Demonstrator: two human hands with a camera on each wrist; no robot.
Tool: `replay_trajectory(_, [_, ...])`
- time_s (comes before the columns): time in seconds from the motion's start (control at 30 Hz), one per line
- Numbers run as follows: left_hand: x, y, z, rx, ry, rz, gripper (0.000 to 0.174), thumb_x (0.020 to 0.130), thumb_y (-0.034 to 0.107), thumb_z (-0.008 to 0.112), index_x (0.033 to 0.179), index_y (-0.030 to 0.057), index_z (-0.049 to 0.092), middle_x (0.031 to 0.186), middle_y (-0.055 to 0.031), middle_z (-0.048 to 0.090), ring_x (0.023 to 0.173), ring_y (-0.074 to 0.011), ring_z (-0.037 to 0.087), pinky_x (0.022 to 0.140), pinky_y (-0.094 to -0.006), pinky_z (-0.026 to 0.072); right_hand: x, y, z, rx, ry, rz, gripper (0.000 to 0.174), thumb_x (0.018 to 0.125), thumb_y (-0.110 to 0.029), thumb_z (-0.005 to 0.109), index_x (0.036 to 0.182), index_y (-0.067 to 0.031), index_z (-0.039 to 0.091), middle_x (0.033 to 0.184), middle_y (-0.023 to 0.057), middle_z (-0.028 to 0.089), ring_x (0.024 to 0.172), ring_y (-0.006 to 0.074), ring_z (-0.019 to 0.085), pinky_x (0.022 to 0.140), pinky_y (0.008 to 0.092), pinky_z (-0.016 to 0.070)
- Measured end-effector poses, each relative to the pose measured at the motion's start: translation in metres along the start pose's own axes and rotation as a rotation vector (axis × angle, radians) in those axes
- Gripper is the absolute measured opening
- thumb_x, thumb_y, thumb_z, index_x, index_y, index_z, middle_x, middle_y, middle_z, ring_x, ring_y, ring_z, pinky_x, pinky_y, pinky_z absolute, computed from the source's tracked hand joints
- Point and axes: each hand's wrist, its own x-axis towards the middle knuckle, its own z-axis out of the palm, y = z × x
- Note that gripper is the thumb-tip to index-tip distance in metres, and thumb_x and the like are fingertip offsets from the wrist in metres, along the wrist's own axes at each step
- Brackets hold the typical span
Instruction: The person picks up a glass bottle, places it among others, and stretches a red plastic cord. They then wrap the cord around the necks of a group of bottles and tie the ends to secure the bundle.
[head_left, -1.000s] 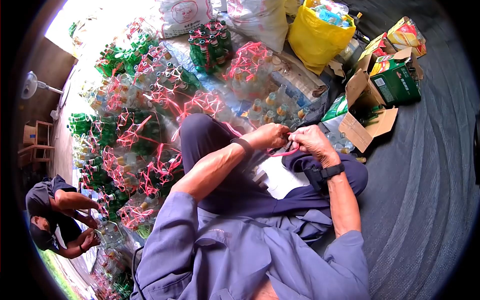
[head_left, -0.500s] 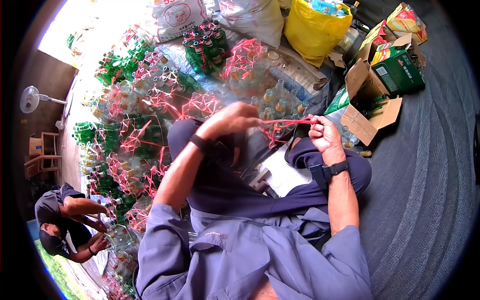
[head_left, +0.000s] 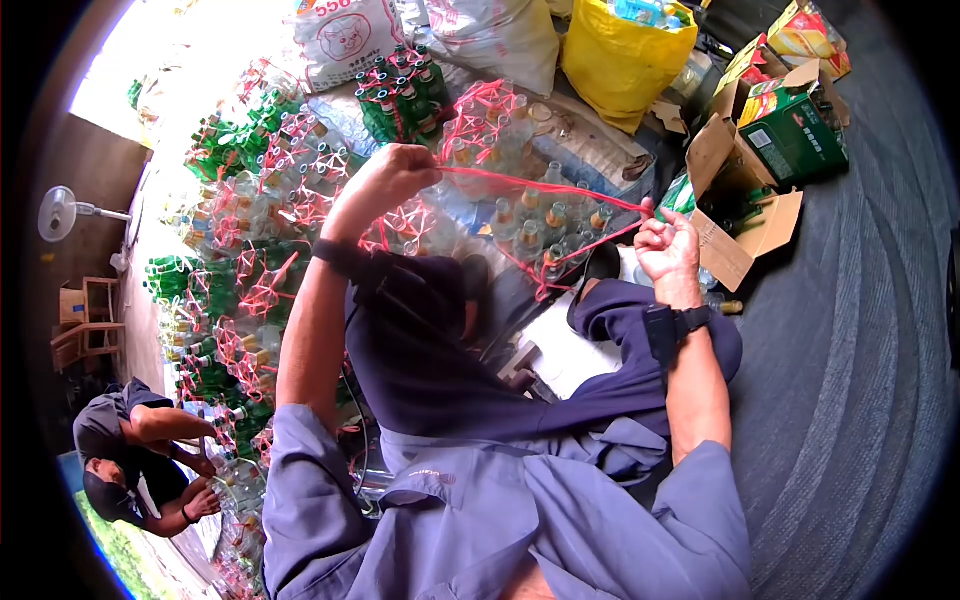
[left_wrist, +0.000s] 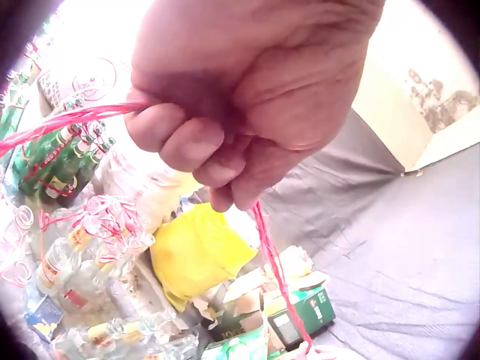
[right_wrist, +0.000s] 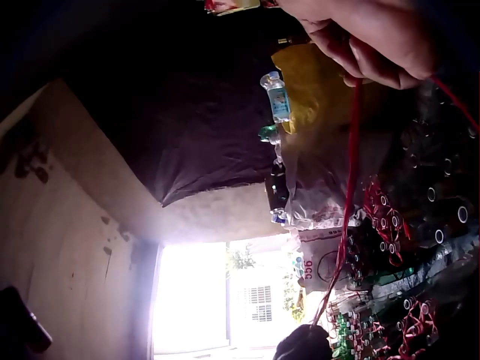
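A pink plastic cord stretches between my two hands in the head view. My left hand grips one end of it, raised above the bundled bottles; in the left wrist view the curled fingers close round the cord, which leaves the fist on both sides. My right hand holds the other end in curled fingers near the open carton. From it a second strand slopes down to a knotted pink clump above my lap. The right wrist view shows the cord running down from the right hand.
Bundles of clear and green bottles tied with pink cord fill the left side. Loose clear bottles stand ahead. A yellow bag, white sacks and open cartons lie beyond. Another person crouches at the left.
My hands were together at the cord, then drew apart. The left hand has moved left and up, pulling the cord out long; the right has moved slightly outward.
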Motion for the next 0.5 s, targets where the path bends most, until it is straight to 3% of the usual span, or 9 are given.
replay_trajectory(0.13, [0.028, -0.009, 0.017, -0.034, -0.061, 0.138, 0.021, 0.088, 0.02, 0.061, 0.085, -0.0005, 0.063, 0.064, 0.0026, 0.051, 0.06, -0.0064, 0.045, 0.055, -0.0279, 0.0388, 0.014, -0.014, 0.005, -0.005, 0.082, -0.022, 0.026, 0.088, -0.014, 0.056, 0.105, 0.0064, 0.056, 0.081, 0.0048, 0.06, 0.053, 0.0081, 0.048, 0.043, 0.0202, 0.0368])
replay_trajectory(0.2, [0.043, -0.01, 0.029, -0.157, -0.118, 0.055, 0.023, 0.089, 0.022, 0.061, 0.08, 0.0005, 0.062, 0.058, 0.0033, 0.048, 0.052, -0.0071, 0.044, 0.049, -0.0282, 0.0368, 0.024, -0.021, 0.007, -0.032, 0.111, -0.036, 0.027, 0.088, -0.015, 0.056, 0.104, 0.0063, 0.056, 0.079, 0.0047, 0.059, 0.053, 0.0082, 0.049, 0.043, 0.0204, 0.037])
replay_trajectory(0.27, [0.063, -0.019, 0.045, -0.198, -0.114, 0.031, 0.025, 0.09, 0.022, 0.061, 0.078, 0.001, 0.062, 0.056, 0.0033, 0.047, 0.049, -0.0072, 0.043, 0.047, -0.0279, 0.0354, 0.039, -0.032, 0.006, -0.084, 0.134, -0.04, 0.031, 0.088, -0.015, 0.057, 0.109, 0.0075, 0.052, 0.089, 0.0097, 0.061, 0.055, 0.0078, 0.048, 0.043, 0.0196, 0.035])
replay_trajectory(0.47, [0.102, -0.042, 0.09, -0.422, -0.08, -0.052, 0.024, 0.088, 0.021, 0.06, 0.076, 0.0007, 0.063, 0.055, -0.0005, 0.053, 0.044, -0.0088, 0.047, 0.041, -0.026, 0.0359, 0.091, -0.056, -0.005, -0.117, 0.136, 0.024, 0.035, 0.084, -0.019, 0.061, 0.106, 0.0076, 0.052, 0.082, 0.0093, 0.058, 0.057, 0.0105, 0.049, 0.047, 0.0208, 0.0382])
replay_trajectory(0.5, [0.107, -0.046, 0.094, -0.451, -0.085, -0.065, 0.023, 0.088, 0.021, 0.06, 0.078, 0.0004, 0.064, 0.056, -0.0012, 0.054, 0.044, -0.0093, 0.048, 0.041, -0.0262, 0.0359, 0.102, -0.057, -0.008, -0.142, 0.151, -0.025, 0.04, 0.083, -0.018, 0.063, 0.115, 0.0021, 0.048, 0.082, 0.0097, 0.058, 0.058, 0.0124, 0.051, 0.046, 0.0218, 0.0399])
